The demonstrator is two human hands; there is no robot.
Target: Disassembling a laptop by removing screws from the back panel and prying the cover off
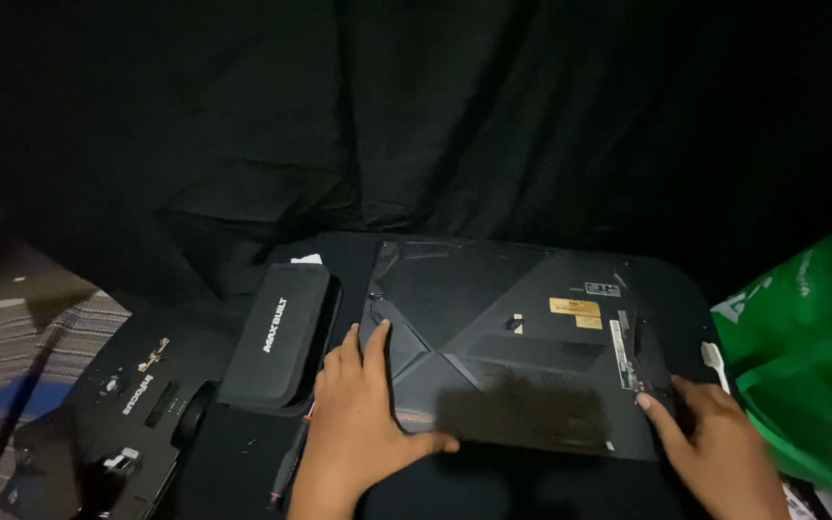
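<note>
Black laptop (522, 347) lies underside-up at centre, left hand (363, 419) spread flat on its 9 o'clock edge, right hand (715, 438) open at its 4 o'clock corner, wrist cut off; zipped case (276, 337) at 9 o'clock, dark projector (117, 424) barely readable in the gloom.

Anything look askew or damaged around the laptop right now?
Nothing looks damaged. The black laptop lies upside down, slightly skewed on the mat, with the left hand and right hand resting on its near corners. The zipped tool case sits alongside.
</note>
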